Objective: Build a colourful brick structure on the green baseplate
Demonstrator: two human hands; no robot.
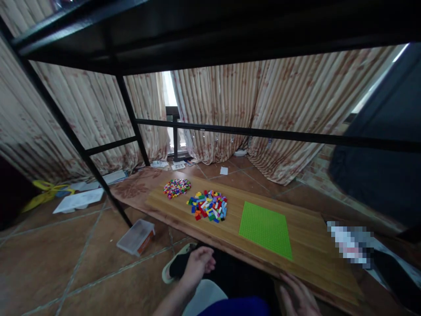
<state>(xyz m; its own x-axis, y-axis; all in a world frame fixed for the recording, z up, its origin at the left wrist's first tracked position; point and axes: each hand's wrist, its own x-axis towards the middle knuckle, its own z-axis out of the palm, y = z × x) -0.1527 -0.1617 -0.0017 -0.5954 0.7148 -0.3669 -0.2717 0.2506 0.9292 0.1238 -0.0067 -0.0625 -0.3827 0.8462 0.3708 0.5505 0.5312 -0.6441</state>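
My left hand (201,260) hovers over my lap in front of the low wooden board, its fingers curled in, and I see nothing held in it. At the board's near edge, my right hand (297,296) has its fingers stretched out, partly cut off by the frame; whether it touches the edge I cannot tell. A green studded baseplate (265,228) lies flat on the wooden board (315,245). Left of it is a loose pile of mixed toy bricks (210,206). Farther left sits a heap of smaller colored pieces (176,188).
A black metal frame (263,131) crosses above and behind the board. On the tiled floor to the left stands a clear plastic box (137,237). White papers (79,199) lie beyond it, and patterned curtains (223,101) hang behind.
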